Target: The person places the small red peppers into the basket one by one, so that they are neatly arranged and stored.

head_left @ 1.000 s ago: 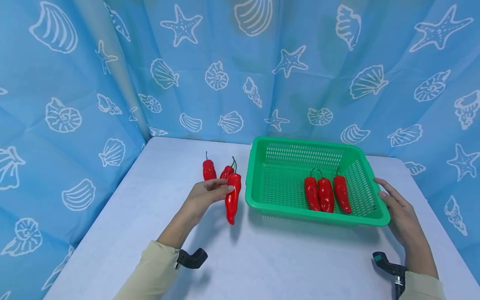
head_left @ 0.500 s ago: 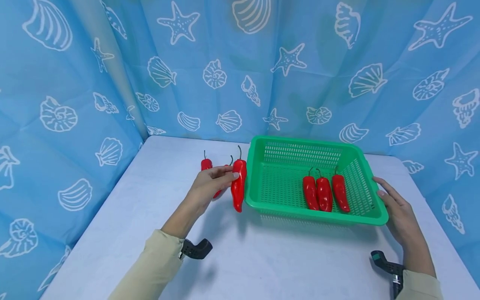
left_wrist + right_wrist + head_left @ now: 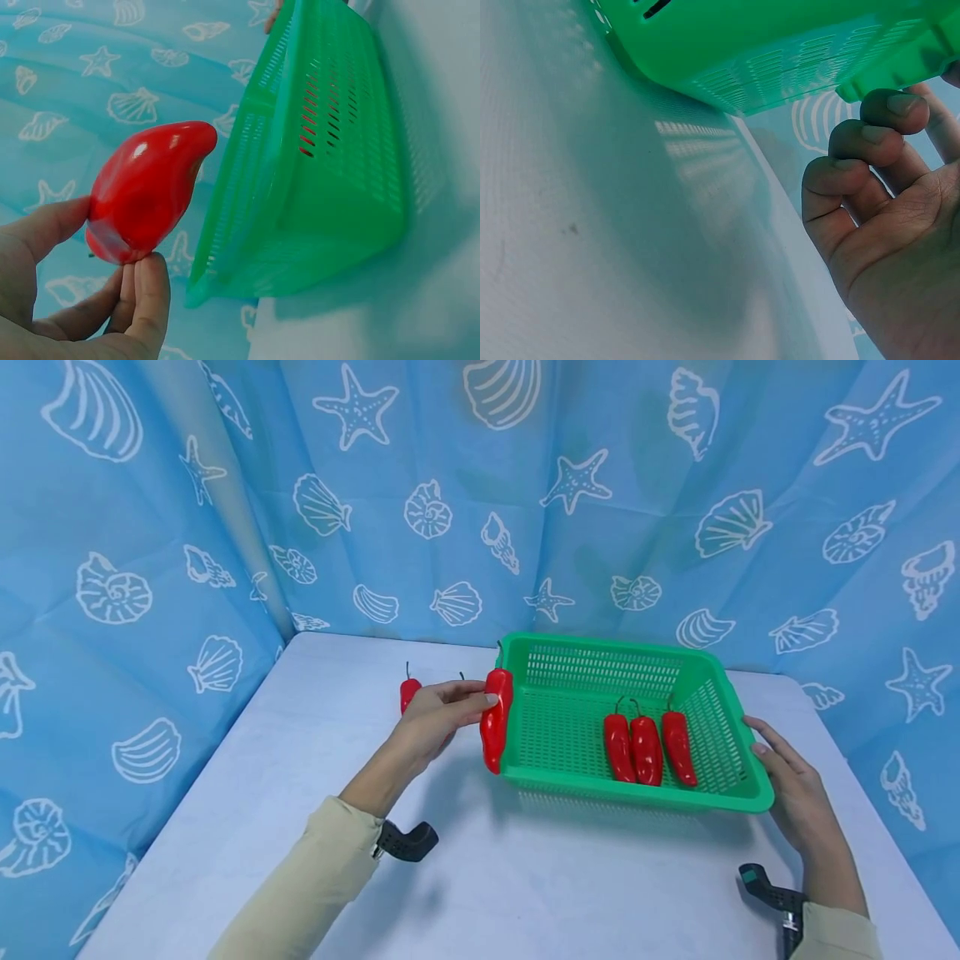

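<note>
My left hand (image 3: 442, 718) pinches a red chili pepper (image 3: 497, 720) between thumb and fingers. In the head view this pepper overlaps the left rim of the green basket (image 3: 585, 783), its stem up. The left wrist view shows the same pepper end-on, level with the basket's rim and beside it. On the basket's right side, my right hand (image 3: 806, 797) grips the rim with thumb and index finger; its other fingers curl below the rim in the right wrist view. Three red peppers (image 3: 646, 750) lie in the basket's right half, stems toward the back.
Behind the left hand another red pepper (image 3: 409, 690) lies on the white table (image 3: 570, 877), partly covered. A thin stem (image 3: 462, 676) shows just above that hand's fingers. A blue shell-print curtain (image 3: 420, 560) hangs along the back and left side.
My left hand has carried the pepper right and farther back, from above the table to the basket's left rim. My right hand has stayed at the basket.
</note>
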`<state>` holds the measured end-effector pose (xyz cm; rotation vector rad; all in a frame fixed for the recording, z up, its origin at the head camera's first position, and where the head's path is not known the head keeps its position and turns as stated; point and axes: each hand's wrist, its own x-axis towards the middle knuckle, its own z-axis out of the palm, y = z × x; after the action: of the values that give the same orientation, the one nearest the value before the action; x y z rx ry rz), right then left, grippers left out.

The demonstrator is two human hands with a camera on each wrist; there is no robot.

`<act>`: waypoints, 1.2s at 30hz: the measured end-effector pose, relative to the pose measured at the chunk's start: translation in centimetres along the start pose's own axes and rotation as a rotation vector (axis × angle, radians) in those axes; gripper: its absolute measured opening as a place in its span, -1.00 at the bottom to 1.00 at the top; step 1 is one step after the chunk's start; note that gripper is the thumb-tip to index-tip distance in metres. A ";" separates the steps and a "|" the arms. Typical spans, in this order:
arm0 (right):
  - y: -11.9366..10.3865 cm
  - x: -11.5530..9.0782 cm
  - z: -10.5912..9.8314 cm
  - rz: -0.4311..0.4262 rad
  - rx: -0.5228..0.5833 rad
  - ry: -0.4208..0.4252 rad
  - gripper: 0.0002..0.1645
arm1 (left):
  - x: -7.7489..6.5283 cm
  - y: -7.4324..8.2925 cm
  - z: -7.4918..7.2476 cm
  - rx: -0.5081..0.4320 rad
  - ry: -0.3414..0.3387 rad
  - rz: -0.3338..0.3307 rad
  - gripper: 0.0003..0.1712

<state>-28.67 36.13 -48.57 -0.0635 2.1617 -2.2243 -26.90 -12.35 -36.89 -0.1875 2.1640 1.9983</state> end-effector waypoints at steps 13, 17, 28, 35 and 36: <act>0.0 -0.2 -0.4 0.009 0.000 0.023 -0.39 | 2.3 1.3 2.4 0.025 -0.075 0.036 -0.29; 0.1 -0.3 -0.4 0.045 -0.006 0.036 -0.39 | 2.6 1.6 3.0 0.027 -0.094 0.019 -0.31; -0.1 0.1 0.1 0.051 -0.061 0.039 -0.35 | 3.0 1.6 3.6 0.036 -0.086 0.008 -0.33; -0.1 -0.1 0.0 0.041 -0.044 0.040 -0.37 | 3.9 1.9 4.8 0.044 -0.085 -0.036 -0.32; -0.1 -0.1 0.0 0.037 -0.043 0.037 -0.37 | 4.0 1.9 4.9 0.048 -0.081 -0.041 -0.33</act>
<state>-28.56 36.11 -48.45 0.0169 2.2104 -2.1766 -30.97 -7.17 -36.26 -0.1400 2.1382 1.8965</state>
